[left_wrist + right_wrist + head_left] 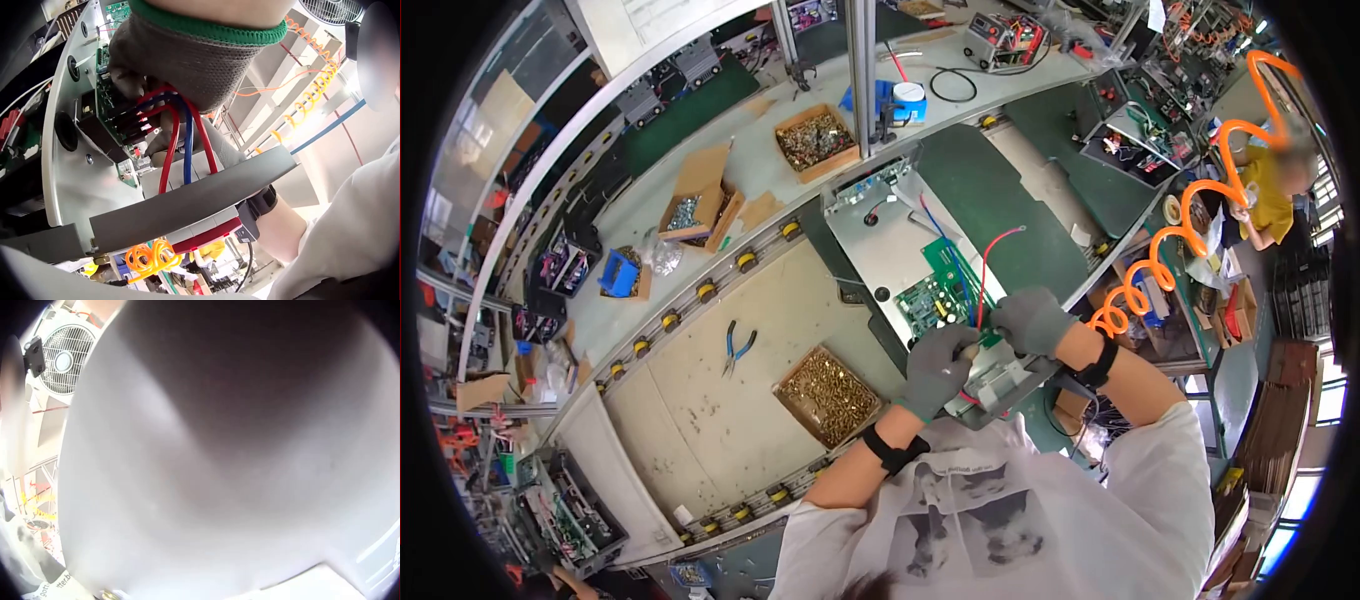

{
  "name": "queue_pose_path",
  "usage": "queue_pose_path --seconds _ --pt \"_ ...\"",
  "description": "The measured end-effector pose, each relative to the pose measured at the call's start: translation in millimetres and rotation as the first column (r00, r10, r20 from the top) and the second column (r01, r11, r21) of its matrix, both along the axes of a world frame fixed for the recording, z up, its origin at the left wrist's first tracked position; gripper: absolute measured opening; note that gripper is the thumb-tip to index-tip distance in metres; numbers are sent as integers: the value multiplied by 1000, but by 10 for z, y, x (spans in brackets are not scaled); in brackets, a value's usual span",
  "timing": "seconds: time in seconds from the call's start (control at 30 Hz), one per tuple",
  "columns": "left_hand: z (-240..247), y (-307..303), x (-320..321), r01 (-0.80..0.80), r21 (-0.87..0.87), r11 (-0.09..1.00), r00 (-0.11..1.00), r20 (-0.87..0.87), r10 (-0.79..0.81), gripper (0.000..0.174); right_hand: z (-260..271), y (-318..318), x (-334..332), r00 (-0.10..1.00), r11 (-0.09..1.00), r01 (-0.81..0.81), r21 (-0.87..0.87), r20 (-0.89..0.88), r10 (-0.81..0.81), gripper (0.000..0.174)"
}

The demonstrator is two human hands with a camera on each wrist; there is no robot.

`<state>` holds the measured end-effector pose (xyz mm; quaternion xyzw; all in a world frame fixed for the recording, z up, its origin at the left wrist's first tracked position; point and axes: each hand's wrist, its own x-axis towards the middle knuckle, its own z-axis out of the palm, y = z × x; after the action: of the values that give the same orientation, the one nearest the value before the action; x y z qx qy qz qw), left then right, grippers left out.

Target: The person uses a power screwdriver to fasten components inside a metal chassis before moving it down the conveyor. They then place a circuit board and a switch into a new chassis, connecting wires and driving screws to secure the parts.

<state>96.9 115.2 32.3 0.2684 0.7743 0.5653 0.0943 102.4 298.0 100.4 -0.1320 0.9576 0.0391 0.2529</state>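
A metal chassis (880,245) carrying a green circuit board (940,300) lies in front of me. My gloved left hand (940,370) reaches over the board's near end, fingers curled at a bundle of wires. In the left wrist view, red and blue wires (187,144) loop from the board under that hand, then down behind a grey panel (194,203). My gloved right hand (1030,320) is opposite, its fingers bent in among the same wires. A loose red wire (985,265) with a ring end stands up beyond the hands. A pale blurred surface fills the right wrist view, hiding the right hand there.
Left of the chassis are a box of brass-coloured screws (828,395) and blue-handled pliers (740,345). Small-parts boxes (815,140) line the back shelf. An orange coiled hose (1155,265) hangs at the right, near another person (1270,195). Roller track (705,290) borders the bench.
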Motion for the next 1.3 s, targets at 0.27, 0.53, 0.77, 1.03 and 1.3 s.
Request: queue_pose_path --seconds 0.27,0.53,0.77,1.03,1.3 --pt "34 23 -2 0 -17 1000 998 62 1 16 -5 85 -18 999 996 -45 73 20 44 14" --pt "-45 42 13 -15 27 1000 990 141 11 16 -84 93 -52 963 961 -266 77 -24 269 17" --pt "-276 -20 -77 80 398 914 939 277 -203 17 -222 81 -58 977 973 -209 98 68 203 14" --pt "-311 -659 -134 -116 334 935 907 419 -37 19 164 105 -68 964 934 264 -239 107 -245 33" --pt "-306 -659 104 302 -68 951 919 284 -272 28 -106 -199 -336 680 413 719 -560 442 -585 47"
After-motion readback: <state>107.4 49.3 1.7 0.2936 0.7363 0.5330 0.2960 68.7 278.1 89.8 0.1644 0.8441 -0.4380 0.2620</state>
